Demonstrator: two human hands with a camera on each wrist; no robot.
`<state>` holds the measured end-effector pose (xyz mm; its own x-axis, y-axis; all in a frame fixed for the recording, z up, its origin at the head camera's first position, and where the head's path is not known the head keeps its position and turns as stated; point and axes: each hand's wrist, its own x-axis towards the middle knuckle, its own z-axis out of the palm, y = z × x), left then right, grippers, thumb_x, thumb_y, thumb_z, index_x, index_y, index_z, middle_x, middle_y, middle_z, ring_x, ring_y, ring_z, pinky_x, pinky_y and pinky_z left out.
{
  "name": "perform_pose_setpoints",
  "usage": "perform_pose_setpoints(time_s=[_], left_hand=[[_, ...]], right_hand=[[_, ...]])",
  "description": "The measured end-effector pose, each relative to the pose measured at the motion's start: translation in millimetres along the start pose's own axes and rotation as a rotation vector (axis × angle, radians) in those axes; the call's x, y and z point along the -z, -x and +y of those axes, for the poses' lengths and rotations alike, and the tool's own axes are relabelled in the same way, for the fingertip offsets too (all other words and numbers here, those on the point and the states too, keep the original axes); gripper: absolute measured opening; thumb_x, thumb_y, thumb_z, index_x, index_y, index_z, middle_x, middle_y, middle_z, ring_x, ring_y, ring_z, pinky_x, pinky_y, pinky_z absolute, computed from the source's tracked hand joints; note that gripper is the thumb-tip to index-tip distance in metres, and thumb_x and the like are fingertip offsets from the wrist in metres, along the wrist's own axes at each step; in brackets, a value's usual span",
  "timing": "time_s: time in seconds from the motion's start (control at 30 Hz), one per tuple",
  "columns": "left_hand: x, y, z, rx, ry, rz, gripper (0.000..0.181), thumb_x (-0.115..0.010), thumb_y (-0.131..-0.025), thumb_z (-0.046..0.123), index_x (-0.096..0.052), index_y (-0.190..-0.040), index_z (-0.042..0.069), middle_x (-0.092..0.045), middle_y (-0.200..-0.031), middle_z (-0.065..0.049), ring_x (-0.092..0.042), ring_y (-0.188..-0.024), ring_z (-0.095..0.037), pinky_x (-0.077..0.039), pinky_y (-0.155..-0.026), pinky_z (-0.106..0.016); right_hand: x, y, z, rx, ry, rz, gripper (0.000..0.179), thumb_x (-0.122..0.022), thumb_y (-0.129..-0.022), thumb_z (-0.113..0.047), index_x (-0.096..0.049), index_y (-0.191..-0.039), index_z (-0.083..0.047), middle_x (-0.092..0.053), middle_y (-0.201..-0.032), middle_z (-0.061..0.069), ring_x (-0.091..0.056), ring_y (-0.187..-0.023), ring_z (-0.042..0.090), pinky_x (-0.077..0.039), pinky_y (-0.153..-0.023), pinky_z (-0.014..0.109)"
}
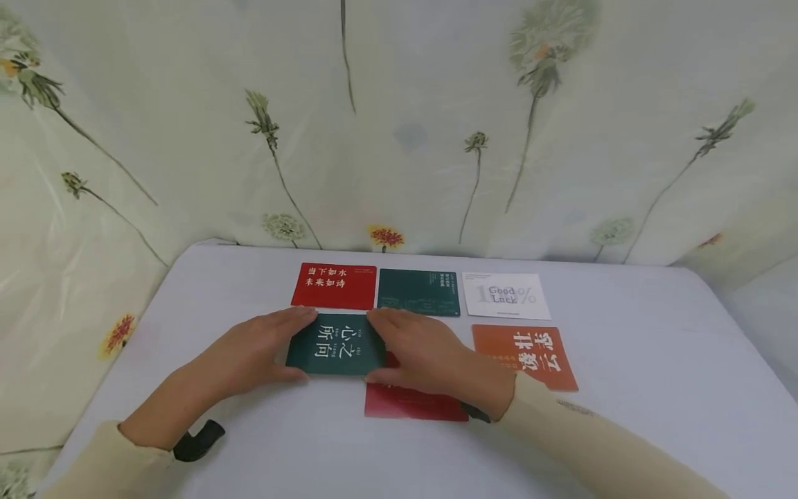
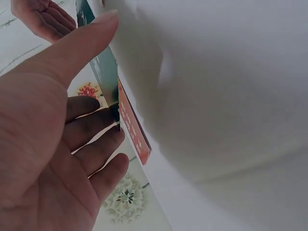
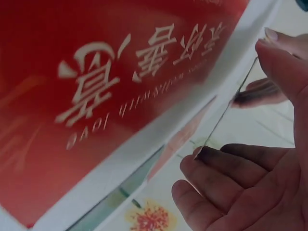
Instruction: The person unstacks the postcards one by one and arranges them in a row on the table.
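Note:
A dark green card [image 1: 337,344] with white characters is held by its two short ends, between both hands. My left hand [image 1: 252,350] grips the left end, with the thumb at the near corner and the fingers at the far one. At the right end my right hand [image 1: 430,353] holds it the same way. The right wrist view shows the card nearly edge-on between thumb and fingers. Partly under the right hand lies a red card [image 1: 414,403], whose white lettering is large in the right wrist view. Whether the green card touches the table cannot be told.
Along the back lie a red card [image 1: 339,294], another dark green card [image 1: 418,291] and a white "Good Luck" card [image 1: 506,305]. An orange card [image 1: 557,367] lies right of the right hand. The table has a white cover [image 1: 280,443]; a flower-patterned curtain [image 1: 399,173] hangs behind.

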<state>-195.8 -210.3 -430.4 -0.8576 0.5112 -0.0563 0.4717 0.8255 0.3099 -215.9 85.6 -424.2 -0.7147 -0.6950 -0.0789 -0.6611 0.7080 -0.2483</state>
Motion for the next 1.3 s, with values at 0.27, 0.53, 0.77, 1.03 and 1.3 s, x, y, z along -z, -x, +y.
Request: perform_pose_setpoints(time_s=[0.27, 0.53, 0.77, 1.03, 1.3], left_hand=[[4.5, -5.4, -13.1, 0.05, 0.037, -0.072, 0.097, -0.095, -0.077, 0.037, -0.047, -0.157, 0.009, -0.054, -0.153, -0.013, -0.052, -0.138, -0.035, -0.054, -0.104, -0.049], [4.2, -8.0, -26.7, 0.066, 0.06, -0.087, 0.094, -0.092, -0.081, 0.035, -0.045, -0.159, 0.012, -0.05, -0.157, -0.012, -0.05, -0.14, -0.036, -0.054, -0.103, -0.049], [4.7, -5.7, -33.2, 0.087, 0.096, -0.104, 0.094, -0.091, -0.082, 0.037, -0.044, -0.16, 0.017, -0.049, -0.158, -0.011, -0.049, -0.14, -0.036, -0.054, -0.103, -0.05], [2.5, -1.6, -36.0, 0.122, 0.101, -0.109, 0.096, -0.092, -0.081, 0.039, -0.044, -0.161, 0.018, -0.049, -0.157, -0.012, -0.05, -0.139, -0.036, -0.055, -0.101, -0.049], [5.9, 3.4, -27.2, 0.14, 0.13, -0.105, 0.093, -0.091, -0.082, 0.034, -0.044, -0.16, 0.016, -0.05, -0.156, -0.014, -0.05, -0.138, -0.038, -0.056, -0.1, -0.05]], right_hand=[[-9, -14.1, -3, -0.004, -0.016, -0.012, 0.097, -0.088, -0.08, -0.051, -0.044, -0.156, -0.01, -0.056, -0.149, 0.007, -0.054, -0.137, 0.026, -0.056, -0.101, 0.042], [-15, -27.6, -1, -0.01, 0.012, 0.008, 0.097, -0.087, -0.08, -0.053, -0.044, -0.155, -0.011, -0.058, -0.146, 0.006, -0.057, -0.132, 0.024, -0.057, -0.099, 0.039], [-12, -32.1, -5, -0.017, 0.0, -0.016, 0.096, -0.088, -0.08, -0.052, -0.045, -0.156, -0.011, -0.059, -0.144, 0.005, -0.058, -0.13, 0.024, -0.058, -0.097, 0.038], [-15, -35.0, -8, -0.022, 0.0, -0.022, 0.098, -0.091, -0.076, -0.049, -0.046, -0.154, -0.012, -0.059, -0.143, 0.005, -0.059, -0.128, 0.023, -0.058, -0.096, 0.038], [-17, -33.0, -9, -0.037, -0.007, -0.03, 0.096, -0.092, -0.076, -0.049, -0.046, -0.153, -0.013, -0.058, -0.143, 0.005, -0.056, -0.13, 0.024, -0.058, -0.096, 0.039]])
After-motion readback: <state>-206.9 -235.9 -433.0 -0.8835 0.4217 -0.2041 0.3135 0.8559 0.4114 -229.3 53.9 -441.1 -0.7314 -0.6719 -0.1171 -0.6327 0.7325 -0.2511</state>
